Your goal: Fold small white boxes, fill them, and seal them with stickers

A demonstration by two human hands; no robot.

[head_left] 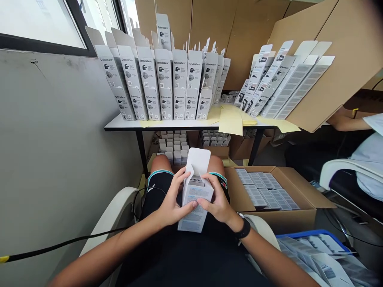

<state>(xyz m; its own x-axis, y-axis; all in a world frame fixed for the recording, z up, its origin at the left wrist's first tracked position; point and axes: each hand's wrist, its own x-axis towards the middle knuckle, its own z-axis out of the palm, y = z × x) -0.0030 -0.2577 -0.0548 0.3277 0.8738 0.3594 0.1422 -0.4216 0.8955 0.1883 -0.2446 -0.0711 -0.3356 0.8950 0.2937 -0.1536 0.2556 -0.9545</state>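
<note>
A white SilverCrest carton (195,190) with its top flap standing open rests over my lap. My left hand (171,201) grips its left side, thumb across the front and fingers reaching up toward the open end. My right hand (218,199), with a black watch on the wrist, holds the right side, its fingers curled over the carton's upper edge. Both hands are closed on the carton.
Many upright open cartons (163,85) stand in rows on a white table (125,123), more lean at the right (278,83) against cardboard. Yellow sheets (230,119) lie on the table. A cardboard box of flat cartons (266,191) sits at my right, a blue crate (317,247) nearer. Another person's arm (350,121) is at far right.
</note>
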